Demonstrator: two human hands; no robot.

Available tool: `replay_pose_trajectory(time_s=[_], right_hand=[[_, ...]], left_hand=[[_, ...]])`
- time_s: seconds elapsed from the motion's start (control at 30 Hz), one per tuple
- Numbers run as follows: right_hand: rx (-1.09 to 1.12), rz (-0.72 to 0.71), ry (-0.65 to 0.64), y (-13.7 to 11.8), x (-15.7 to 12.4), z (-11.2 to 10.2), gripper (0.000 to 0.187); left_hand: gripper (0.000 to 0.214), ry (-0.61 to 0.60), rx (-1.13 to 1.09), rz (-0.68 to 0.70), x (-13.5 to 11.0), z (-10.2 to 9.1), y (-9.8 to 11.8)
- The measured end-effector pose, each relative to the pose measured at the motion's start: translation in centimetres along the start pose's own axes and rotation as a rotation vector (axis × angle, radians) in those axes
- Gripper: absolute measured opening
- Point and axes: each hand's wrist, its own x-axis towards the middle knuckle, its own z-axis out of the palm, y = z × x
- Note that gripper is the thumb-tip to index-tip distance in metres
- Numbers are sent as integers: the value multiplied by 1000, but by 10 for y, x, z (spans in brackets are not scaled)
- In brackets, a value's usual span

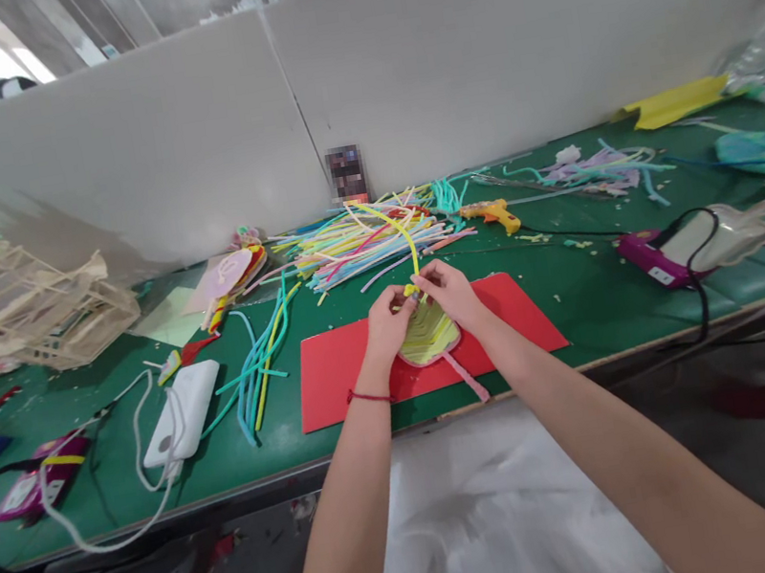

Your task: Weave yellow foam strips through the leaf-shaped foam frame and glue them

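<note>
My left hand (388, 322) and my right hand (451, 292) meet over the middle of the red card (335, 376). Both are closed, fingertips pinching a yellow pipe cleaner (412, 249). Its long free end curves up and away from me, while a small yellow knot or coil shows between the fingers. Right below my fingers is a small fan-shaped piece (430, 339) with yellow-green rows, a pink edge and a pink handle (468, 377) pointing toward me. Whether the yellow coil is joined to the fan I cannot tell.
Behind the card lies a pile of pipe cleaners (362, 246), with an orange glue gun (494, 214) to its right. Several teal pipe cleaners (245, 386) and a white power bank (183, 413) with cables are left. A purple device (654, 261) sits right.
</note>
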Motion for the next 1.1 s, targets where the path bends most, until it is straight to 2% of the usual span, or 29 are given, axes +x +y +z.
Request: replay_pose_trajectory(time_s=[0.23, 0.67, 0.93, 1.1], right_hand=[[13, 3, -25, 0, -1, 0, 33], [-113, -51, -44, 1, -2, 0, 28], [-102, -34, -21, -5, -3, 1, 31], [-56, -36, -53, 2, -2, 1, 32]], left_hand=[[12, 9, -57, -5, -1, -3, 4], [16, -59, 123, 66, -2, -1, -2], [17, -47, 100, 63, -1, -2, -1], [17, -60, 137, 82, -1, -3, -1]])
